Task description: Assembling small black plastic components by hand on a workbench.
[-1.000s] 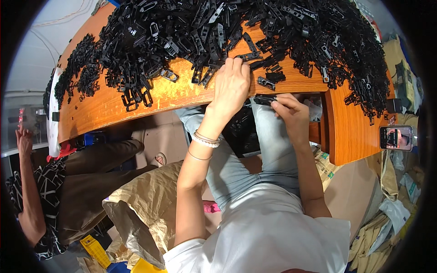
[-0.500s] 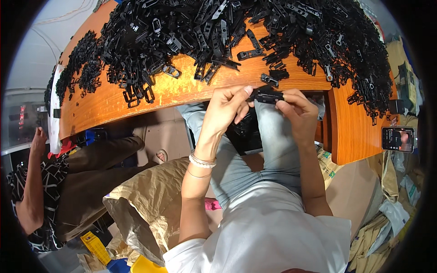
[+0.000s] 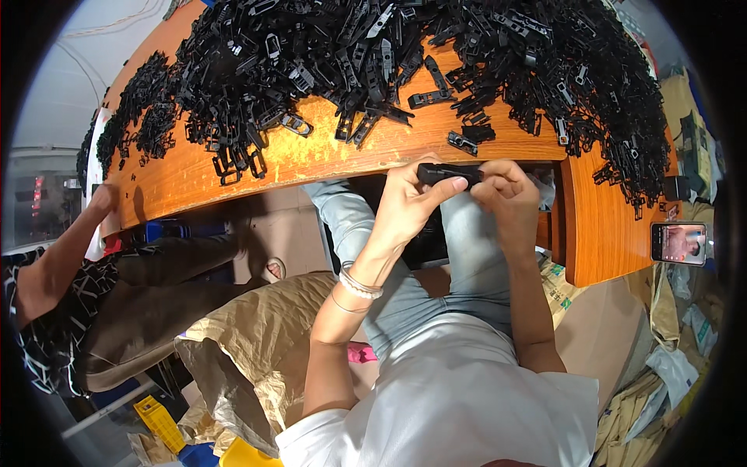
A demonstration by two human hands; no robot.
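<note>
A dark, elongated black plastic part (image 3: pixel 442 171) is held between my hands, just off the table's near edge. My left hand (image 3: pixel 411 204) grips its left end, thumb laid along it and fingers curled behind. At the other end my right hand (image 3: pixel 510 189) pinches the part with bent fingertips, which hide the detail there. Just beyond my hands, a small black clip-like piece (image 3: pixel 463 142) lies on the wooden table (image 3: pixel 373 159). Large heaps of similar black plastic parts (image 3: pixel 303 54) cover the far side of the table.
More black parts (image 3: pixel 599 86) spread along the right side. A phone (image 3: pixel 678 243) stands at the right edge. On the left, a co-worker's hand (image 3: pixel 103 201) rests at the table edge. A crumpled brown paper bag (image 3: pixel 257 335) stands beside my left arm.
My left hand has turned and closed further around the black part, its thumb now along it. The part appears more level. The co-worker's arm has moved right to the table edge.
</note>
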